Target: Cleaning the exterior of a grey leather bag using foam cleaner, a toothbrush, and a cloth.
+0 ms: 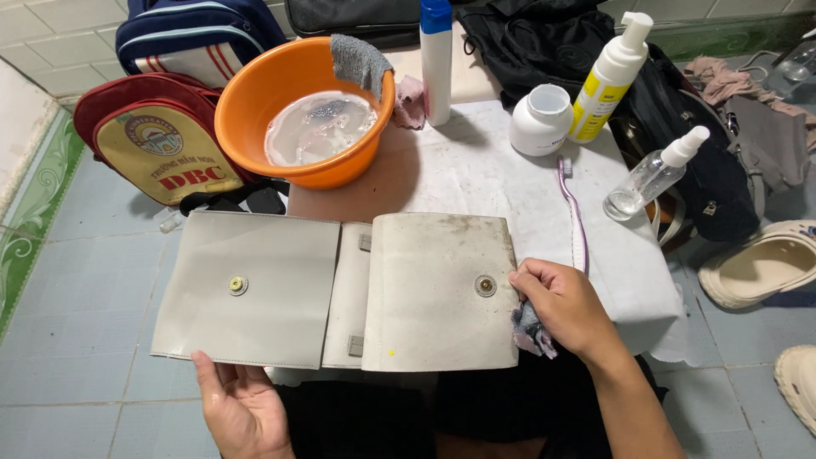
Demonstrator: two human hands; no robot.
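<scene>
Hands apart: left hand [242,408] supports the opened grey leather flap bag [340,289] from below; right hand [561,306] clamps a small grey rag [529,330] at its edge. Grime remains along the panel's far edge.

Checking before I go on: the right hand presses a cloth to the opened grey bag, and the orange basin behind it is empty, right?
Not quite. In the head view the orange basin holds cloudy water. The right hand does press a cloth to the opened grey bag.

yellow-labelled white pump bottle [605,81] beside white jar [541,121].
</scene>
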